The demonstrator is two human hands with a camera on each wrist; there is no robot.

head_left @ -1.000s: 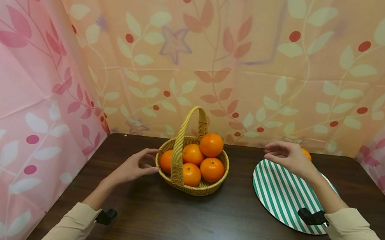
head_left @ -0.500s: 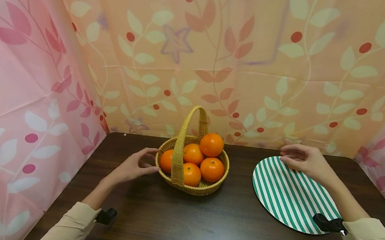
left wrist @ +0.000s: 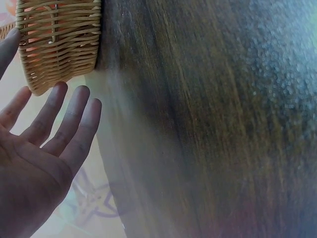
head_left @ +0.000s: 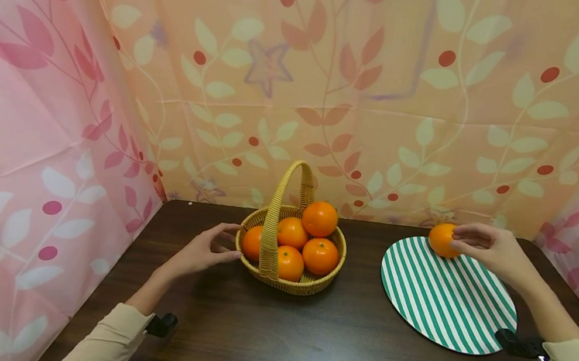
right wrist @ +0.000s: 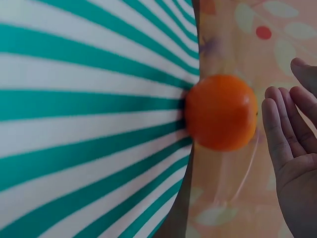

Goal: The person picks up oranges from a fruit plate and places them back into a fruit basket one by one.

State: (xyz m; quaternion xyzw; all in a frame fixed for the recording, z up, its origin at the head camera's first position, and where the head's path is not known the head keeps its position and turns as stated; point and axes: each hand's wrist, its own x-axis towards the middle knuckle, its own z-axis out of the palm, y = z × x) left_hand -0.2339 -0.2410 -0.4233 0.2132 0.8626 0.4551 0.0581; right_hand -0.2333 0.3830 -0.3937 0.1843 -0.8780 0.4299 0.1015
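Note:
A single orange point(head_left: 444, 239) sits at the far edge of a round green-and-white striped mat point(head_left: 441, 302). My right hand point(head_left: 496, 252) is just right of this orange, its fingers loosely bent toward it. In the right wrist view, fairly straight fingers and a gap separate the hand point(right wrist: 299, 163) from the orange point(right wrist: 221, 113). A yellow wicker basket point(head_left: 293, 287) with a tall handle holds several oranges point(head_left: 291, 232). At its left rim is my left hand point(head_left: 202, 251), thumb and fingers spread. The left wrist view has these fingers extended beside the basket's woven wall point(left wrist: 62, 44).
Both things stand on a dark wooden table point(head_left: 315, 336). Behind it hangs an orange floral cloth point(head_left: 299, 87), and a pink one point(head_left: 33, 148) closes the left side. A black wrist camera point(head_left: 162, 325) juts from the left cuff, another point(head_left: 518, 344) from the right.
My right hand has moved to the right across the mat's far part, and the orange it mostly hid is now in plain sight. The left hand and basket keep their places.

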